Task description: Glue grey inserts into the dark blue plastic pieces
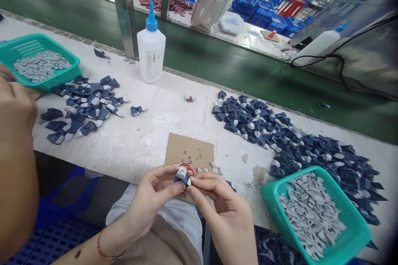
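Near the table's front edge, my left hand (152, 194) pinches a small dark blue and light grey part (182, 176) between thumb and fingers. On its other side my right hand (217, 203) grips the same part with thumb and fingertips, at a small white-grey end. Just beyond both hands lies a brown cardboard piece (177, 147), partly covered by them, with small metal bits and something red and shiny on it. A few loose grey pieces (216, 168) rest at its right edge.
Dark blue parts lie in piles at left (90, 103) and right (258, 120). Green baskets of grey pieces stand at left (66, 78) and lower right (270, 198). A white glue bottle (151, 55) stands at the back. Another person's arm (15, 165) reaches in at far left.
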The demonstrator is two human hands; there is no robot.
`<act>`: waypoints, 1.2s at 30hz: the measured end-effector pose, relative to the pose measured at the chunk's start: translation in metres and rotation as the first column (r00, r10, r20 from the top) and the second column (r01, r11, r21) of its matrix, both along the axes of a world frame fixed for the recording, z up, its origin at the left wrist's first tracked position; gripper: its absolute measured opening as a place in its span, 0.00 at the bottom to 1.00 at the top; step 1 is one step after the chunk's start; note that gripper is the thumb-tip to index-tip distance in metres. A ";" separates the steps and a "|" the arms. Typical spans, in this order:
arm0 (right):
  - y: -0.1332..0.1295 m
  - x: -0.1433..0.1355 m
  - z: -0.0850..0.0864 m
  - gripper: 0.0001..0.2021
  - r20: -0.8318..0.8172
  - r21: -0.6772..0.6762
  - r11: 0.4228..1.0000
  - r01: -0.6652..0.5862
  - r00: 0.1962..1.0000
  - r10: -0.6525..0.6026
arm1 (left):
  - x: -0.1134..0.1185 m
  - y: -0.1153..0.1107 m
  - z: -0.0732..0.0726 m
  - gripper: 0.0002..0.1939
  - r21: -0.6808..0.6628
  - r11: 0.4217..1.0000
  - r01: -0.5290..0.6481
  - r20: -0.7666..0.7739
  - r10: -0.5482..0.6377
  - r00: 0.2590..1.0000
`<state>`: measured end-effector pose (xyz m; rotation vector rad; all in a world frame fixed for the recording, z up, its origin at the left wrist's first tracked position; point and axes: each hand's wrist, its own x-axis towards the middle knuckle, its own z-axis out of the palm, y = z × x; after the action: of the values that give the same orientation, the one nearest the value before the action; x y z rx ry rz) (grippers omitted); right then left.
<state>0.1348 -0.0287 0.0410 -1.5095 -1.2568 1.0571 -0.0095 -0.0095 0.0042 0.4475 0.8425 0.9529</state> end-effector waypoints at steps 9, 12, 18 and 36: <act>0.009 0.008 -0.006 0.09 -0.445 -0.301 0.946 -0.123 0.895 -0.025 | -0.005 0.000 0.004 0.11 0.119 0.986 0.113 0.002 -0.114 0.993; 0.009 0.008 -0.010 0.10 -0.508 -0.322 0.937 -0.133 0.860 -0.052 | -0.008 0.001 0.006 0.13 0.196 0.965 0.177 -0.008 -0.179 0.984; 0.001 0.001 -0.013 0.05 -0.452 -0.218 0.975 -0.030 0.889 -0.073 | -0.002 0.005 0.006 0.14 0.164 0.971 0.173 0.002 -0.176 0.984; -0.014 0.260 -0.034 0.17 0.910 0.037 0.946 0.322 0.381 -0.165 | 0.001 0.165 0.001 0.22 0.468 0.841 0.273 -0.663 0.130 0.737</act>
<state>0.3948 -0.0431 0.0070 -2.4614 -1.5695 -0.0041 -0.0082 0.1559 0.0056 1.3875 1.1942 0.9503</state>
